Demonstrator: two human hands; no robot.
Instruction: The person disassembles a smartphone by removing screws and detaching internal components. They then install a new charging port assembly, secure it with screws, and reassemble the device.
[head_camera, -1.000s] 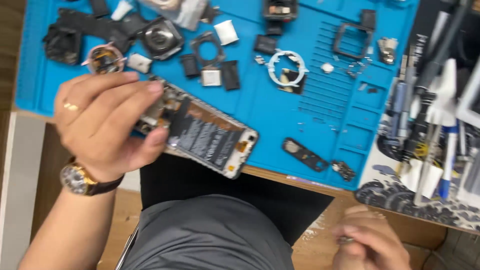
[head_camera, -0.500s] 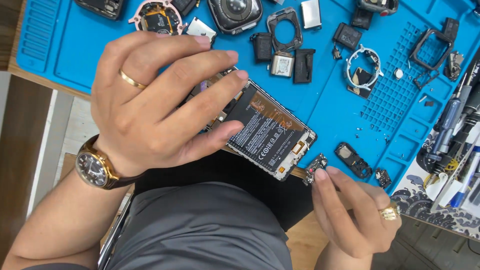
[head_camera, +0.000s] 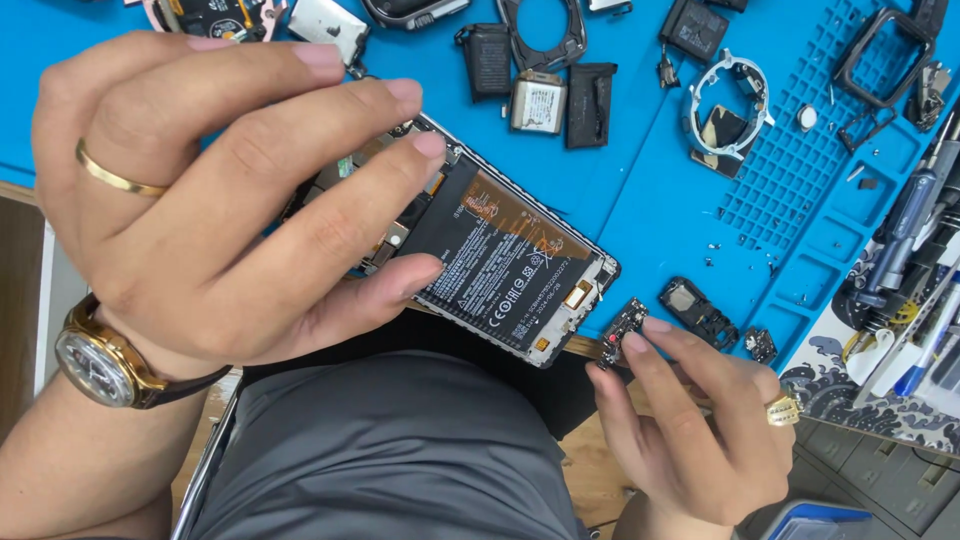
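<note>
Since half a second ago the view has drawn nearer, and the right hand (head_camera: 690, 440) has lifted the small dark circuit board (head_camera: 622, 332) closer to the opened black smartphone (head_camera: 480, 250), just beside its lower corner over the blue silicone work mat (head_camera: 650, 190). The phone's black battery carries a white-printed label with an orange strip. The left hand (head_camera: 210, 210) clasps the phone's upper half; the right pinches the board narrowly between fingertips.
</note>
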